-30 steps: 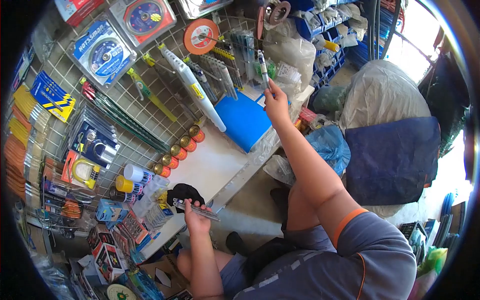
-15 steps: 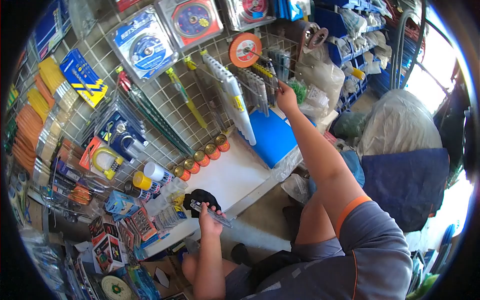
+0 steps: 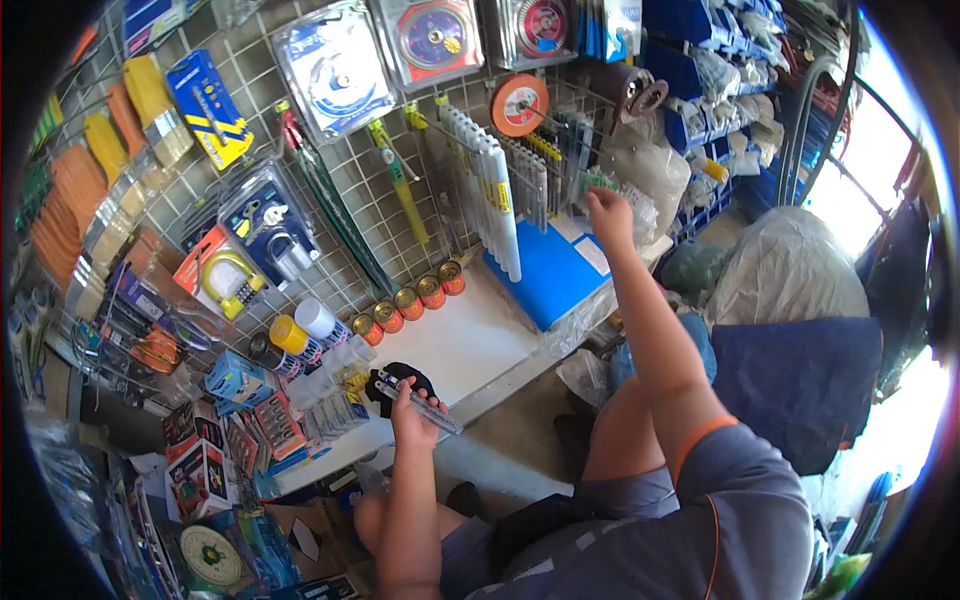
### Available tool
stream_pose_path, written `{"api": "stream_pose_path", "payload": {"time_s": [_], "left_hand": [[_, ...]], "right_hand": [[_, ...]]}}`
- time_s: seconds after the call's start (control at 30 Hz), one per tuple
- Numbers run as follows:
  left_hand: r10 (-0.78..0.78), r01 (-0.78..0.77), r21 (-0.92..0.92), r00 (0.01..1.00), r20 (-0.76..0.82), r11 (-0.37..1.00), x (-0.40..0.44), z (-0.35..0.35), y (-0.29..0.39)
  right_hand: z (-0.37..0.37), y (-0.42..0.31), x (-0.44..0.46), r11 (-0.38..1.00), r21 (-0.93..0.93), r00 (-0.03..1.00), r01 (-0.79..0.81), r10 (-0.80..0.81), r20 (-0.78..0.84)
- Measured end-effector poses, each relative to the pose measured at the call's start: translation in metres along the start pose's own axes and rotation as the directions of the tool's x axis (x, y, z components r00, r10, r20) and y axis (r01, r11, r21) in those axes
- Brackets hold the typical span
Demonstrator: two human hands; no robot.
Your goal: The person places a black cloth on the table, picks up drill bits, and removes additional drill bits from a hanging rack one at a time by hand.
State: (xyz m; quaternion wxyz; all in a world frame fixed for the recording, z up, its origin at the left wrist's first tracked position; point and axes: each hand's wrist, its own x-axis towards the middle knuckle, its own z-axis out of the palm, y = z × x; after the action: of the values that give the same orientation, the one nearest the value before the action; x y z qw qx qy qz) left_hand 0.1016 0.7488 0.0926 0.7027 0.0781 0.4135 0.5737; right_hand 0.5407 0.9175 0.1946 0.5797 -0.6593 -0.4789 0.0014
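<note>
My left hand [image 3: 412, 420] is wrapped round a bundle of slim clear packets [image 3: 436, 415] with dark and silver parts inside. Beneath it, a black bundled item [image 3: 398, 388] rests at the edge of the white shelf. My right hand [image 3: 610, 218] is raised in front of the wire rack, fingers curled together; whether anything sits between them I cannot make out. Just left of that hand, several slim grey packets [image 3: 530, 180] hang from hooks. Longer white-and-grey packets [image 3: 490, 190] hang further left, above a blue flat pack [image 3: 545, 275] on the shelf.
A wire grid [image 3: 270, 75] carries boxed discs, brushes [image 3: 125, 120] and padlocks [image 3: 290, 250]. Small orange tins [image 3: 408, 304] and spray cans [image 3: 317, 318] line the white shelf [image 3: 470, 350]. Blue bins [image 3: 685, 75] stand at the back right, beside a plastic-covered heap [image 3: 780, 265].
My right hand has drawn back from the hook and lower, and the dark slim packet at its fingers no longer shows there. My left hand still grips its bundle. The view has shifted slightly.
</note>
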Motion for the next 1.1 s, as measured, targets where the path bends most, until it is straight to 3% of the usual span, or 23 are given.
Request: {"api": "stream_pose_path", "payload": {"time_s": [0.07, 0.13, 0.23, 0.27, 0.3, 0.37, 0.4, 0.43, 0.53, 0.57, 0.67, 0.77, 1.1], "left_hand": [[0.021, -0.021, 0.0, 1.0, 0.009, 1.0, -0.008, 0.009, -0.001], [0.02, -0.02, -0.002, 1.0, 0.019, 1.0, -0.016, 0.016, -0.006], [-0.008, 0.008, -0.004, 0.998, 0.062, 1.0, -0.021, 0.023, -0.013], [-0.023, 0.023, 0.001, 0.996, 0.087, 1.0, -0.023, 0.024, -0.016], [-0.038, 0.038, 0.009, 0.993, 0.111, 0.999, -0.025, 0.024, -0.019], [-0.045, 0.044, 0.013, 0.994, 0.101, 0.999, -0.035, 0.032, -0.023], [-0.042, 0.04, 0.02, 0.994, 0.096, 0.999, -0.037, 0.035, -0.022], [-0.009, 0.009, 0.0, 0.99, 0.138, 1.0, -0.036, 0.033, -0.023], [0.097, -0.093, -0.027, 0.971, 0.218, 0.995, -0.037, 0.028, -0.022], [0.137, -0.137, -0.015, 0.965, 0.221, 0.99, -0.04, 0.031, -0.019], [0.213, -0.217, -0.01, 0.947, 0.242, 0.976, -0.045, 0.032, -0.017], [0.236, -0.232, -0.046, 0.935, 0.265, 0.972, -0.048, 0.034, -0.017], [0.23, -0.204, -0.12, 0.931, 0.283, 0.972, -0.042, 0.039, -0.012]], "right_hand": [[-0.025, -0.037, -0.027, 0.967, 0.239, 0.996, -0.086, 0.084, 0.018], [-0.042, -0.081, -0.061, 0.896, 0.435, 0.994, -0.09, 0.052, 0.098], [-0.023, -0.107, -0.118, 0.823, 0.502, 0.902, -0.265, 0.028, 0.43], [-0.018, -0.118, -0.142, 0.883, 0.387, 0.827, -0.266, 0.003, 0.562], [0.006, -0.099, -0.167, 0.874, 0.389, 0.695, -0.29, -0.087, 0.713], [0.009, -0.105, -0.205, 0.833, 0.124, 0.257, -0.539, 0.022, 0.966], [0.019, -0.1, -0.222, 0.849, -0.02, 0.091, -0.528, 0.08, 0.993], [0.019, -0.106, -0.236, 0.869, -0.054, 0.014, -0.493, 0.07, 0.997], [0.021, -0.112, -0.259, 0.807, -0.017, -0.103, -0.59, -0.055, 0.993], [0.021, -0.115, -0.262, 0.823, 0.058, -0.044, -0.565, -0.101, 0.994], [0.023, -0.124, -0.254, 0.917, 0.117, -0.073, -0.383, -0.156, 0.985], [0.023, -0.122, -0.255, 0.863, 0.136, -0.061, -0.486, -0.189, 0.98], [0.015, -0.122, -0.224, 0.875, 0.298, 0.098, -0.382, -0.283, 0.954]]}}
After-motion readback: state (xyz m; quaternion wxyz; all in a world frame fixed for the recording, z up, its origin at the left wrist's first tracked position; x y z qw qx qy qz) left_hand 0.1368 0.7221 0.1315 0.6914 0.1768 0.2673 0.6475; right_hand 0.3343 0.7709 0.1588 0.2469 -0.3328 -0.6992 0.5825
